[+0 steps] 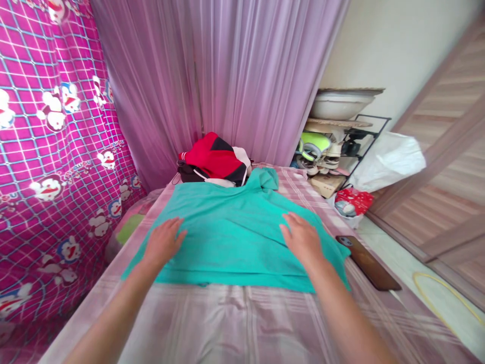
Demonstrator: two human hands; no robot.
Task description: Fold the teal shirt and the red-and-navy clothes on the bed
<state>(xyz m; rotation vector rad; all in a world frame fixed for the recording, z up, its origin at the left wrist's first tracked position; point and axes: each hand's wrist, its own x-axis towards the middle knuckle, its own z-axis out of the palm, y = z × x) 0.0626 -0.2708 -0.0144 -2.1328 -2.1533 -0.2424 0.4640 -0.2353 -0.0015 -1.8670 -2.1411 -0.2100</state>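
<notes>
A teal shirt (pixel 227 237) lies spread over the plaid cloth (pixel 212 323) in front of me, its collar end bunched up at the far side. My left hand (pixel 163 240) is over the shirt's left part, fingers stretched forward and thumb apart. Over the right part is my right hand (pixel 301 236), also with its fingers extended and thumb out. Neither hand grips the fabric. Whether the palms press on the shirt or hover just above it, I cannot tell.
Behind the shirt sits a red, black and white garment pile (pixel 215 159). A phone (pixel 367 263) with a cable lies at the right edge. Beyond stand a shoe rack (pixel 341 146) and a white bag (pixel 390 162). Purple curtains (pixel 227 76) hang behind, a pink patterned cloth (pixel 56 151) at left.
</notes>
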